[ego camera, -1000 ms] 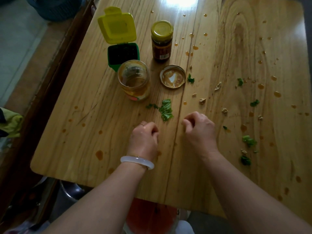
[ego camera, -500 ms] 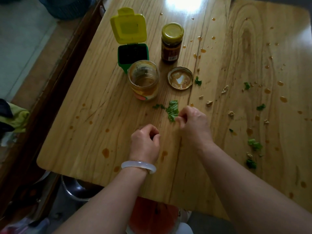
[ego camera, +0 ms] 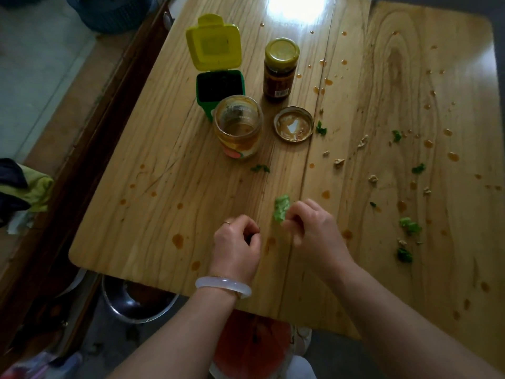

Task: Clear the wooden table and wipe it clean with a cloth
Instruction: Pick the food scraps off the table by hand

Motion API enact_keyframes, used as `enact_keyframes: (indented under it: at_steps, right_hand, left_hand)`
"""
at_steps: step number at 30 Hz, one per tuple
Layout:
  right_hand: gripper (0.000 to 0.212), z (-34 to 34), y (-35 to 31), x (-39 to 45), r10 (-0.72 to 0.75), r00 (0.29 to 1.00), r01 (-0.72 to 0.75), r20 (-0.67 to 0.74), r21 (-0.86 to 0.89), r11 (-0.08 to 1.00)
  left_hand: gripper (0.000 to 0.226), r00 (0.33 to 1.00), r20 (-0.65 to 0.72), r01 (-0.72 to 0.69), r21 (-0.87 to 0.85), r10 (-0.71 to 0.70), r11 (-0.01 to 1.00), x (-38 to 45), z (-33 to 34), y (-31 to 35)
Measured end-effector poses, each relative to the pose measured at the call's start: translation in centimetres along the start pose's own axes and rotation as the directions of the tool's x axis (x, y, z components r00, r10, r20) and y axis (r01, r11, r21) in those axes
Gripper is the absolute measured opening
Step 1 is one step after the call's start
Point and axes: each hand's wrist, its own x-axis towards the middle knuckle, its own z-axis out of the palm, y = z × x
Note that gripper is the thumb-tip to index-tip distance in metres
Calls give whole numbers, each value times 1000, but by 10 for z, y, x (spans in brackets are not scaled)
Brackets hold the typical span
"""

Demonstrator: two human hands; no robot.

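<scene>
My right hand [ego camera: 314,228] pinches a green leaf scrap [ego camera: 281,207] just above the wooden table [ego camera: 164,187], near its front edge. Beside it, my left hand [ego camera: 236,244], with a pale bangle on the wrist, hovers with fingers curled; nothing shows in it. Behind the hands stand an open, nearly empty glass jar [ego camera: 238,127], its loose lid [ego camera: 293,124], a dark sauce jar with a yellow cap [ego camera: 280,69] and a green box with its yellow lid up [ego camera: 218,86]. Leaf bits [ego camera: 410,227], crumbs and orange sauce drops dot the table.
Under the table's front edge sit a metal bowl [ego camera: 136,305] and a red bag or bin [ego camera: 254,343]. A dark wooden frame [ego camera: 90,138] runs along the table's left side. Crumpled cloth [ego camera: 30,187] lies at far left, and a blue basket [ego camera: 109,12] stands top left.
My right hand reached forward to the leaf by the jar, gripped it, and has drawn it back toward the front edge. My left hand stayed roughly where it was.
</scene>
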Motion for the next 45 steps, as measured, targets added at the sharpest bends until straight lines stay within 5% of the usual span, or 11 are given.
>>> enact_keyframes:
  at_steps: [9, 24, 36, 45]
  right_hand:
    - [6, 12, 1, -94, -200, 976, 180, 82, 204, 962]
    - [14, 61, -16, -182, -65, 939, 39, 338, 85, 996]
    - [4, 73, -8, -175, 145, 965, -147, 217, -5, 989]
    - [14, 47, -8, -132, 92, 995, -94, 27, 98, 991]
  left_hand:
    - [17, 996, 68, -61, -5, 61, 998, -62, -6, -26]
    - [20, 955, 289, 32, 121, -66, 992, -142, 3, -83]
    - [17, 941, 322, 51, 179, -108, 982, -127, 5, -89]
    - [6, 939, 246, -270, 96, 240, 958, -105, 5, -67]
